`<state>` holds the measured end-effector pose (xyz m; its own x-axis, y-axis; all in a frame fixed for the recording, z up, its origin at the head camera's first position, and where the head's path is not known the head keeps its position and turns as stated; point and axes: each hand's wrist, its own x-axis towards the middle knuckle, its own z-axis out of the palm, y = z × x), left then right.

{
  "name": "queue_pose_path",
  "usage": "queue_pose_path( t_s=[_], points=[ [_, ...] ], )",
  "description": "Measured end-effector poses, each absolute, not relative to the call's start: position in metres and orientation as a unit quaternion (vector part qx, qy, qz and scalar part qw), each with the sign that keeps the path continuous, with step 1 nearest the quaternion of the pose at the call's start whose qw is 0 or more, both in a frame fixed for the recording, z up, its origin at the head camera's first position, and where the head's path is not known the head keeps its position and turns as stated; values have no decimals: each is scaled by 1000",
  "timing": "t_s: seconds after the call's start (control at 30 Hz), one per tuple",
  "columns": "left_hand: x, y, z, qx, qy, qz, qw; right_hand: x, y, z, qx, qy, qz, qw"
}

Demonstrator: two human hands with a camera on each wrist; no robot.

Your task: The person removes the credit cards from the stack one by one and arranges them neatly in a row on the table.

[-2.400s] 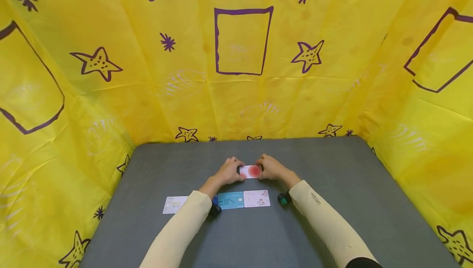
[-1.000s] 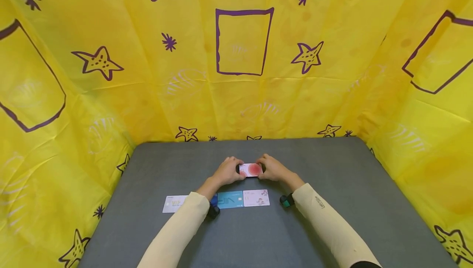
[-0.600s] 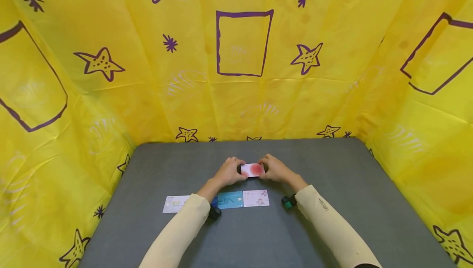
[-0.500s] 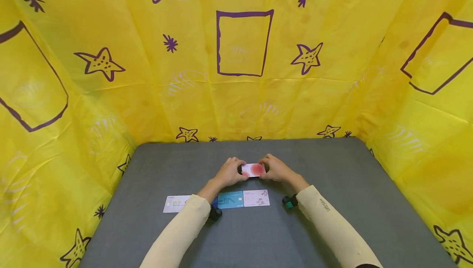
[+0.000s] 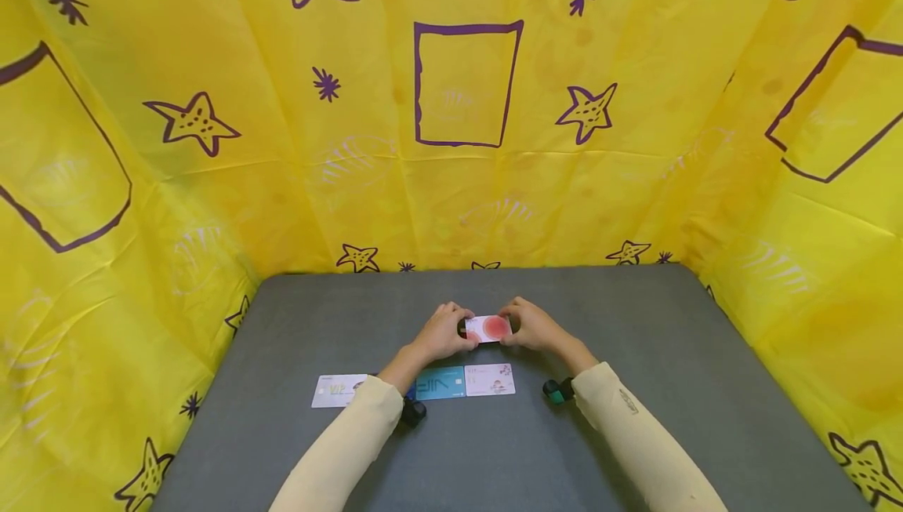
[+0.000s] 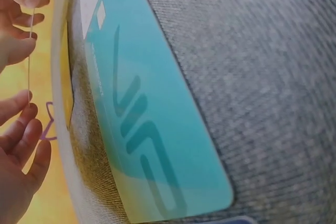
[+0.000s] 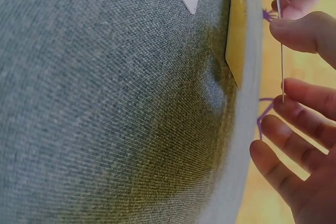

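Note:
Both hands share one white card with red circles (image 5: 488,328), held level a little above the table. My left hand (image 5: 443,331) pinches its left end between thumb and fingers, and my right hand (image 5: 536,325) does the same at the right end. Both wrist views show this card edge-on as a thin line. Nearer to me lies a row of cards: a white VIP card (image 5: 334,391), a blue card (image 5: 411,388) mostly behind my left arm, a teal VIP card (image 5: 440,383) and a white card with flowers (image 5: 490,379).
The cards lie on a grey cloth-covered table (image 5: 635,339). Another flat card, reflecting yellow (image 7: 235,35), lies on the cloth below the hands in the right wrist view. Yellow printed curtains (image 5: 353,206) close off the back and sides.
Both hands have shifted slightly to the right together with the red-circled card, and a touch nearer to me in the last half second. The row of cards has not moved.

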<state>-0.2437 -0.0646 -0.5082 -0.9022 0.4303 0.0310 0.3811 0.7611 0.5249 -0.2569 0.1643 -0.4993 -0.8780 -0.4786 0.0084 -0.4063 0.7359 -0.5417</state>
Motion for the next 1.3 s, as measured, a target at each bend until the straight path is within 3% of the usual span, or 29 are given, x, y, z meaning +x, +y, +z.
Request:
queue_pose_path(
  t_s=[0.73,1.07,1.3],
  points=[
    [-233,-52,-501,205,937,283,22,-246,179,-492,-257,928,-268,28],
    [-227,-47,-498,213,934,286,15,-238,184,-490,-240,929,-280,35],
    [-222,-42,-493,226,935,272,-1,-232,191,-490,-258,923,-284,0]
  ],
)
